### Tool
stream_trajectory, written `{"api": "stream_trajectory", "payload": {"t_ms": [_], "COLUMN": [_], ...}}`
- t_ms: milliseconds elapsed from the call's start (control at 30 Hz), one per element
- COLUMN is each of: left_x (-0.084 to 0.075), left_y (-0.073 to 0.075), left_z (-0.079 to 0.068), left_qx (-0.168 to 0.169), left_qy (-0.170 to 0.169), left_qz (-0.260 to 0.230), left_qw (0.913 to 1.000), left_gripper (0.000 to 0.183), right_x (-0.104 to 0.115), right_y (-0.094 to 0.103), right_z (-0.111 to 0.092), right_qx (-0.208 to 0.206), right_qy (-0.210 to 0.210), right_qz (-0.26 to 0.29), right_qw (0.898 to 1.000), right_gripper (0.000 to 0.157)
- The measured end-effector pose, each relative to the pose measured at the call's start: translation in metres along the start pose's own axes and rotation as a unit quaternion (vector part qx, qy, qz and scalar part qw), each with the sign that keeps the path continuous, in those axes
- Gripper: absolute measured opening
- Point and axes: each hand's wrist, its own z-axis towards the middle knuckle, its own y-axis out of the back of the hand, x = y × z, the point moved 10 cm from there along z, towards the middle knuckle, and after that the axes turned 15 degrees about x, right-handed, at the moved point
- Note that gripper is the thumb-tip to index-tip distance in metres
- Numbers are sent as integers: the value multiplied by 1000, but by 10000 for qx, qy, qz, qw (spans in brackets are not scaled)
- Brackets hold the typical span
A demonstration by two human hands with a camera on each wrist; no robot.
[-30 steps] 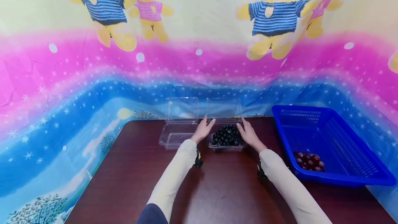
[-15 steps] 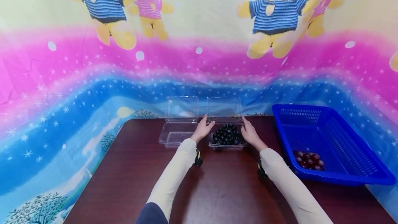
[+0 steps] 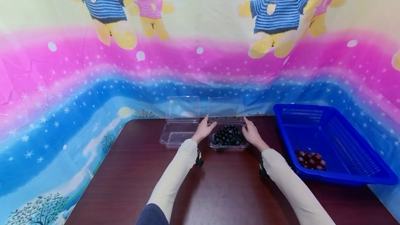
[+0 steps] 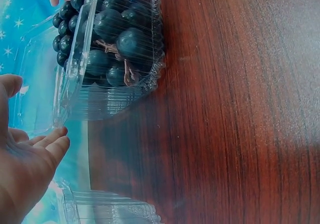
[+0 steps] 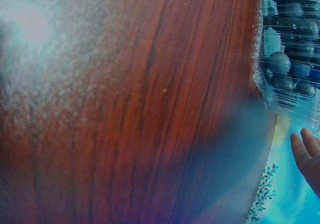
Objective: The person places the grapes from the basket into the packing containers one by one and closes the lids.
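Note:
A bunch of dark grapes (image 3: 228, 135) lies in a clear plastic clamshell box (image 3: 229, 147), its lid (image 3: 225, 107) standing up at the back. At the box's left rear corner is my left hand (image 3: 203, 130); in the left wrist view its fingers (image 4: 56, 145) are extended, tips by the rim, thumb apart. My right hand (image 3: 252, 134) is beside the right rear corner. In the right wrist view, two of its fingers (image 5: 300, 151) reach out straight near the box's edge; the rest of that hand is out of frame. Neither hand grips anything visibly.
A second clear clamshell box (image 3: 178, 136), lid raised, stands just left of my left hand. On the right is a blue plastic basket (image 3: 353, 180) with red grapes (image 3: 310, 160) in its near left corner. A printed cloth (image 3: 200, 72) hangs behind the dark wooden table (image 3: 218, 190).
My right thumb has drawn back from over the box's right side, and that hand now lies along the side. The left hand, boxes and grapes have hardly moved.

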Motion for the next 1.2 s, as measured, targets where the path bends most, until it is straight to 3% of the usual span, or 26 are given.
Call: {"api": "stream_trajectory", "payload": {"t_ms": [800,1200], "left_x": [-9,-12], "left_y": [3,1], "left_z": [-3,-5], "left_qx": [-26,73], "left_qy": [-97,-120], "left_qz": [-89,-167], "left_qw": [9999,9998], "left_gripper": [74,77], "right_x": [11,10], "right_y": [8,8], "right_z": [-1,-3], "right_qx": [-191,-32], "right_qy": [321,294], "right_qz": [-14,220], "right_qw": [9993,9993], "right_gripper": [58,60]}}
